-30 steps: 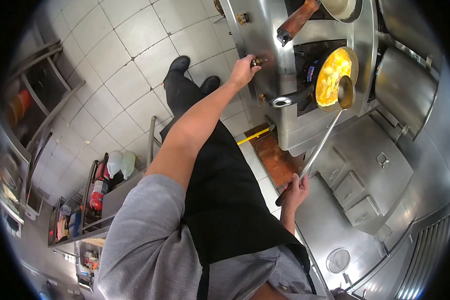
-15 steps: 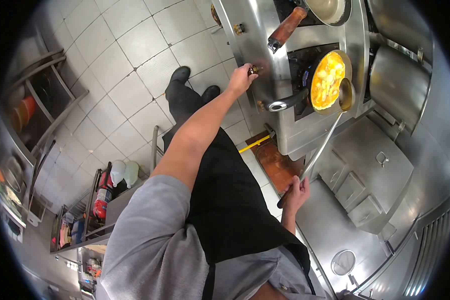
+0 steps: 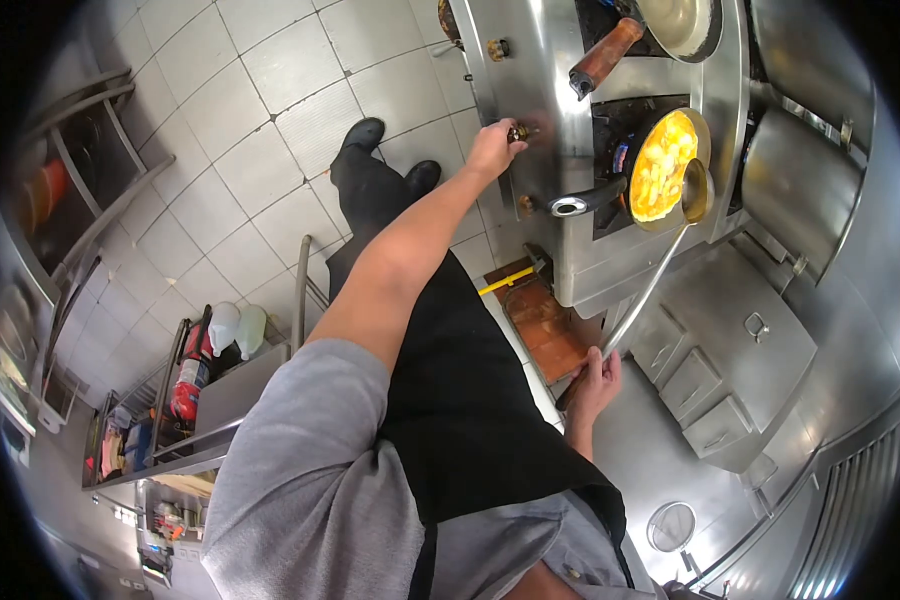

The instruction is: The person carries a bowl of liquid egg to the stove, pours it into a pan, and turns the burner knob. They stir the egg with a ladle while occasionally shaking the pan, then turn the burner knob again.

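Observation:
My left hand (image 3: 495, 149) is closed around a dark stove knob (image 3: 517, 132) on the steel front panel. In my right hand (image 3: 595, 388) is the handle of a long metal ladle (image 3: 638, 300). The ladle's bowl rests at the near right rim of a frying pan (image 3: 705, 145), touching or just over the food. A yellow egg mixture with paler lumps (image 3: 665, 165) covers much of that pan. Its black handle (image 3: 588, 199) points toward me, and a bluish flame shows beneath the pan.
A second pan (image 3: 682, 28) with a brown handle sits on the farther burner. Steel lidded containers (image 3: 740, 340) and a round strainer (image 3: 671, 526) are to the right. A fire extinguisher (image 3: 190, 390) and plastic jugs (image 3: 250, 330) stand left, on the tiled floor side.
The view has shifted slightly, so the stove sits a little farther right. My left hand stays on the knob and the ladle stays at the pan's rim.

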`<state>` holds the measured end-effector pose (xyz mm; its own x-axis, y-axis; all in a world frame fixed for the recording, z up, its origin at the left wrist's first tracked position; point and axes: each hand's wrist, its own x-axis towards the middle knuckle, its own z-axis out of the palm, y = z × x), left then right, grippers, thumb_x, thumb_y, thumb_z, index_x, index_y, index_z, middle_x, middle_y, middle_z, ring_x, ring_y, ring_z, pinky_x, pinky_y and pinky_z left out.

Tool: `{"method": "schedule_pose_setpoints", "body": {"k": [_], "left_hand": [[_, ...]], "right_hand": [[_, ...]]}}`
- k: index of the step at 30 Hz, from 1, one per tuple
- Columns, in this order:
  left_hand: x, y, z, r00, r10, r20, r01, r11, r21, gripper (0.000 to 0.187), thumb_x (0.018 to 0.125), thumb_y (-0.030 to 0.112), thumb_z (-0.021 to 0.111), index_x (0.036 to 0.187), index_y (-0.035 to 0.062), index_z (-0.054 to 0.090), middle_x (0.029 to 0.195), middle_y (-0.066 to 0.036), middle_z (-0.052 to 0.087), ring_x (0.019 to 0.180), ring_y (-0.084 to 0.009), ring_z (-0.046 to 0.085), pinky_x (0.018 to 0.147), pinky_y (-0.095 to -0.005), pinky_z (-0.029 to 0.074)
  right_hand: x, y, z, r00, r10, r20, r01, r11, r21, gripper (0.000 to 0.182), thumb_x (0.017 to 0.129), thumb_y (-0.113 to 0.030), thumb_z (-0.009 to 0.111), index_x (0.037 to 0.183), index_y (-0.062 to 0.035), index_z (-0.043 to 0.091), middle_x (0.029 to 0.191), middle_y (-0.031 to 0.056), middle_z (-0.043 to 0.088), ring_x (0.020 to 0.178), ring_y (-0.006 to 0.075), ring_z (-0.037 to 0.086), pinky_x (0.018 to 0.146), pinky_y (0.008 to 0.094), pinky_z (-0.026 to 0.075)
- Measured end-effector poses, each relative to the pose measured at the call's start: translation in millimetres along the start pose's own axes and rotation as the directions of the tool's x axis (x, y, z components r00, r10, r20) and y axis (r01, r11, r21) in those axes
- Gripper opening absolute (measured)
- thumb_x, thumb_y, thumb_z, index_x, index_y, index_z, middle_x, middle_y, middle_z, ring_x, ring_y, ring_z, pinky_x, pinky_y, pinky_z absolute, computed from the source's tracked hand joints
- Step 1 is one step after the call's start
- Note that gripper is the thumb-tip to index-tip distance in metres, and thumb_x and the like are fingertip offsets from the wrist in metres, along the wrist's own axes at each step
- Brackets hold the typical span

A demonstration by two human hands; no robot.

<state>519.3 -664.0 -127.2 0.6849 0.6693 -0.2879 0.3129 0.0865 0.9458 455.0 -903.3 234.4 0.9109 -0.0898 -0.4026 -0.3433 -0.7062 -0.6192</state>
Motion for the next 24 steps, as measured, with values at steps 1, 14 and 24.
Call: {"method": "schedule_pose_setpoints", "body": {"k": [1,14,24], "left_hand": [[-0.4,2.9,-2.0,1.0,-0.003,-0.003,0.003,1.0,0.0,0.044,0.08,0.021,0.077,0.114,0.0,0.058,0.094,-0.021,0.067,0.086,-0.0382,0.065,0.076,-0.0418,0.052],[-6.5,-2.2,2.0,0.999,-0.013,-0.036,0.011,0.998,-0.055,0.039,0.081,0.015,0.075,0.113,-0.0006,0.059,0.09,-0.021,0.065,0.081,-0.0356,0.065,0.074,-0.0408,0.051],[-8.0,2.0,1.1,0.998,0.002,-0.067,-0.006,0.998,-0.061,0.034,0.082,0.013,0.073,0.111,0.0025,0.06,0.089,-0.02,0.064,0.08,-0.0352,0.065,0.073,-0.0421,0.051]], "right_hand": [[0.1,-0.9,-0.6,1.0,0.028,-0.006,-0.028,1.0,-0.01,0.024,0.094,-0.01,0.061,0.115,0.0004,0.057,0.063,0.0006,0.049,0.048,0.0077,0.048,0.042,0.0221,0.039],[3.9,1.8,0.3,0.999,0.032,0.011,-0.032,0.999,0.015,0.022,0.093,-0.011,0.061,0.113,-0.0005,0.057,0.063,0.0008,0.05,0.049,0.0078,0.048,0.043,0.0225,0.038],[4.8,-9.2,7.3,0.999,0.039,0.026,-0.039,0.999,0.009,0.022,0.094,-0.012,0.061,0.112,-0.0013,0.055,0.063,0.001,0.049,0.048,0.008,0.048,0.042,0.0226,0.039]]}}
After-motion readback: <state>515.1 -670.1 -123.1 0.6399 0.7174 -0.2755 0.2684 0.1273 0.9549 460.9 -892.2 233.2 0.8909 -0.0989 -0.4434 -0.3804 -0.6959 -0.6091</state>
